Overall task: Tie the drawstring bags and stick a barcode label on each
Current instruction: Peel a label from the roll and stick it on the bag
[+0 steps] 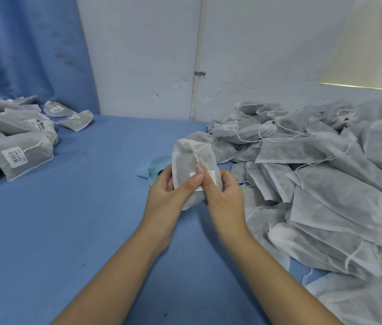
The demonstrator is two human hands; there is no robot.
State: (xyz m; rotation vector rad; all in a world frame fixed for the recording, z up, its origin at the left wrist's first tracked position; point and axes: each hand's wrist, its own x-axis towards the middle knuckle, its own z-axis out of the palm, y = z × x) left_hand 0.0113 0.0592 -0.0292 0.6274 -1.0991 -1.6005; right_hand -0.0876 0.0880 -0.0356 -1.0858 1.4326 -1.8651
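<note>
A white drawstring bag (186, 158), its neck cinched and its string hanging down the front, is held upright above the blue table. My left hand (173, 191) grips its left side, the thumb pressing a white barcode label (211, 178) onto the bag's front. My right hand (222, 193) holds the bag's right side, fingers curled behind it and thumb at the label's lower edge. The hands hide the bag's lower half.
A large heap of unlabelled bags (321, 184) with loose strings fills the right side. A pile of tied, labelled bags (14, 141) lies at the left. A light blue label backing strip (154, 168) sits behind my hands. Blue table surface (79, 219) spreads between.
</note>
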